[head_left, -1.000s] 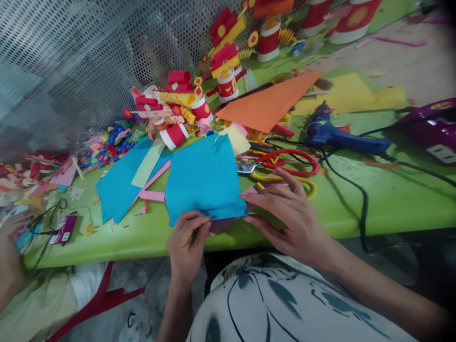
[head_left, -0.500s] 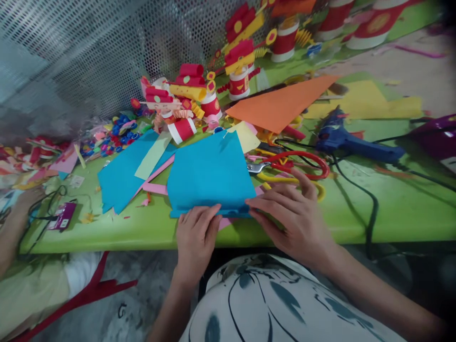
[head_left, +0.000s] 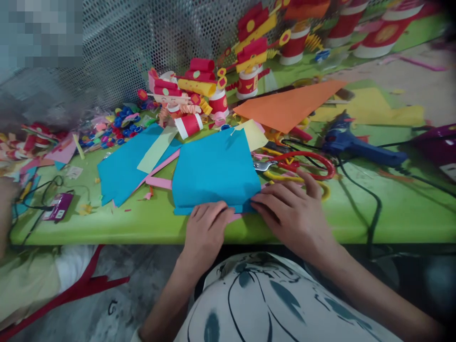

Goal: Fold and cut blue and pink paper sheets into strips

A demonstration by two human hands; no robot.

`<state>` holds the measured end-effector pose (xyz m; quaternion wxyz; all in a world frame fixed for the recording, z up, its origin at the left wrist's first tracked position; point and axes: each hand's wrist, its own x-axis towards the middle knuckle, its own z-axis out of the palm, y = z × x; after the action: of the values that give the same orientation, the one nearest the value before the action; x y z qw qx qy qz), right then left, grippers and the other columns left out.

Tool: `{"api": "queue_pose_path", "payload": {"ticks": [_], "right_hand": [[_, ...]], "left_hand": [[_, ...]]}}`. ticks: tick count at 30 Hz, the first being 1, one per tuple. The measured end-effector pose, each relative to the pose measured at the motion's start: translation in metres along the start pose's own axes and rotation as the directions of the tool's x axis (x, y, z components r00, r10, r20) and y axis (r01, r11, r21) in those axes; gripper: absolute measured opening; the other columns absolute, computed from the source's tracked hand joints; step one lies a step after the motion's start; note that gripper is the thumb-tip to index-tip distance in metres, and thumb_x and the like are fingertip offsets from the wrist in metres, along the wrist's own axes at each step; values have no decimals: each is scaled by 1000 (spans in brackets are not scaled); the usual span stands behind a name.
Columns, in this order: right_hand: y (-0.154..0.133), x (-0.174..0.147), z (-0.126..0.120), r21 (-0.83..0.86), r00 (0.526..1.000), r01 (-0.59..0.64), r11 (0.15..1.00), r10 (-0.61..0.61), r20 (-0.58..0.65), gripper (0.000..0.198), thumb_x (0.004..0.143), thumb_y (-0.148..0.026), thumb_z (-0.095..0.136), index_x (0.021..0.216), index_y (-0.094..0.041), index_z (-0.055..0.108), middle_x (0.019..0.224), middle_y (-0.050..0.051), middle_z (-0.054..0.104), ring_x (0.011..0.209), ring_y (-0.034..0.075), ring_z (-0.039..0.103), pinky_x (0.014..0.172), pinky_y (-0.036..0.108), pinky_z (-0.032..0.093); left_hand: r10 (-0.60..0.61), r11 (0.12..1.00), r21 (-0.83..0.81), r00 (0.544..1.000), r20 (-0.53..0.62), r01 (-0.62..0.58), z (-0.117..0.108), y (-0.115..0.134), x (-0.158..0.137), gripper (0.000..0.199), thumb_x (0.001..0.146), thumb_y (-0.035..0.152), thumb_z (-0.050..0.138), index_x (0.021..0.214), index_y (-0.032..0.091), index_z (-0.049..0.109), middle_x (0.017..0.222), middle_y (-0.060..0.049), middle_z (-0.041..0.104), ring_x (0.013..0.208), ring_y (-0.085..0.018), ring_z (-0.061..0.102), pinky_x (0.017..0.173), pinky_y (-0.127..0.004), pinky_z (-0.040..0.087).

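Observation:
A sheet of blue paper [head_left: 215, 166] lies before me near the table's front edge, with a narrow fold [head_left: 182, 210] along its near side. My left hand [head_left: 207, 228] is closed over the middle of that fold, its fingers together and pressing on the paper. At the right end of the fold, my right hand [head_left: 297, 216] pinches the edge between thumb and fingers. Just beyond the right hand lie scissors [head_left: 262, 165] with a red and a yellow handle. Pink paper [head_left: 235, 217] shows beneath the blue sheet.
A blue glue gun [head_left: 359, 142] with a black cord lies at right. Orange paper [head_left: 290, 104], another blue sheet [head_left: 123, 164] and red-and-white paper-cup figures [head_left: 248, 81] sit farther back. A purple box [head_left: 60, 207] and another person's arm [head_left: 5, 209] are at left.
My left hand has slid a little right along the fold and its fingers are curled more over it. The right hand still pinches the right end. The camera view has shifted slightly.

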<state>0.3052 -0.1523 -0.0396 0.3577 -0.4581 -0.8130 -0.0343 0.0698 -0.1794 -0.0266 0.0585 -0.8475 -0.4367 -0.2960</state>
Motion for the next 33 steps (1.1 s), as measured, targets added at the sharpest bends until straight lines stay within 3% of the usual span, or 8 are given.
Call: {"api": "queue_pose_path", "payload": {"ticks": [5,11,16,19,23,25,29,33], "right_hand": [[-2,1,-5,5,997,75,997,-75,17,14,100,-21,72,110,-30,76,110,0,81,103,23,70,125,61,38],[-7,0,-15,-71,978,197,978,-192,80,13,100,-27,73,111,-34,78,111,-2,82,111,24,70,131,63,29],[-1,-6,-30,-46,979,193,980,-189,72,9,98,-26,76,106,-29,78,109,-2,82,109,23,72,130,63,30],[18,-11,-42,-64,992,126,990,-125,14,4,98,-26,76,95,-29,75,108,-2,82,103,22,74,125,61,37],[59,-15,-62,-237,998,0,972,-17,-68,14,99,-23,72,112,-27,77,114,8,82,98,28,76,93,48,58],[81,-17,-74,-356,995,-53,933,21,-93,14,101,-27,69,113,-28,77,112,8,81,93,27,76,78,44,58],[112,-16,-96,-464,991,-107,879,54,-126,14,104,-33,67,109,-27,78,105,10,81,81,26,73,64,41,49],[118,-7,-102,-463,994,-111,879,92,-65,22,106,-36,63,105,-26,81,101,8,83,78,23,73,60,38,46]], "left_hand": [[38,999,12,984,175,-40,-5,-3,-4,29,112,13,51,132,21,71,123,-8,80,109,-23,71,89,-39,52],[17,997,64,960,280,-36,-10,1,-14,45,111,47,59,149,24,66,139,-13,74,115,-30,66,92,-45,53],[23,990,133,977,212,-52,-9,2,-21,50,111,52,57,147,20,69,137,-16,75,111,-31,67,88,-44,53],[27,980,193,990,138,-54,-9,-5,-20,36,110,43,60,133,20,76,127,-15,78,101,-29,70,81,-41,51],[-1,991,135,1000,28,-3,-10,-21,-7,18,110,26,62,113,22,79,114,-9,79,99,-25,72,85,-37,52],[-27,996,83,999,44,23,-9,-30,-2,19,111,26,60,114,23,79,116,-9,79,105,-26,72,90,-39,53],[-82,996,-8,991,107,83,-4,-45,-2,23,113,31,57,117,26,79,124,-7,79,112,-26,72,95,-40,54],[-205,975,90,979,-11,205,0,-58,-11,24,112,34,59,117,23,79,125,-10,80,113,-30,71,97,-45,54]]}}
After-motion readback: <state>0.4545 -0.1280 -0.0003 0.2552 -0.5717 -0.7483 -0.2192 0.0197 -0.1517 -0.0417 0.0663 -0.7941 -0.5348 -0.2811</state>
